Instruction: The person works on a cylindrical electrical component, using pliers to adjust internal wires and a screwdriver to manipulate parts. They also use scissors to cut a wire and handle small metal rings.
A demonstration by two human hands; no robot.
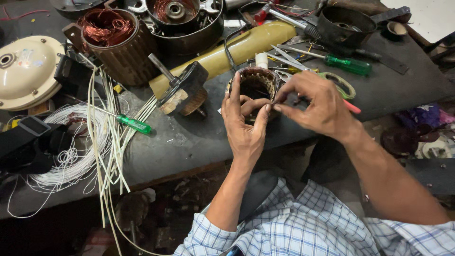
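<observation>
Pinching at stator core (256,85) rim: left hand (244,124), right hand (315,105) fingertips meeting.

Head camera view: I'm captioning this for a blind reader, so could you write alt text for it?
Two bare hands, left hand and right hand, pinch something fine at the rim of a small round motor core on a dark workbench. Around it lie green-handled screwdrivers, copper coils and white wire.

Bare dark benchtop (189,142) lies open left of my left hand (244,121). A wooden-handled rotor with steel shaft (182,90) blocks beyond it; green-handled screwdriver (348,65) and scissors (332,80) crowd my right hand (315,102).
</observation>
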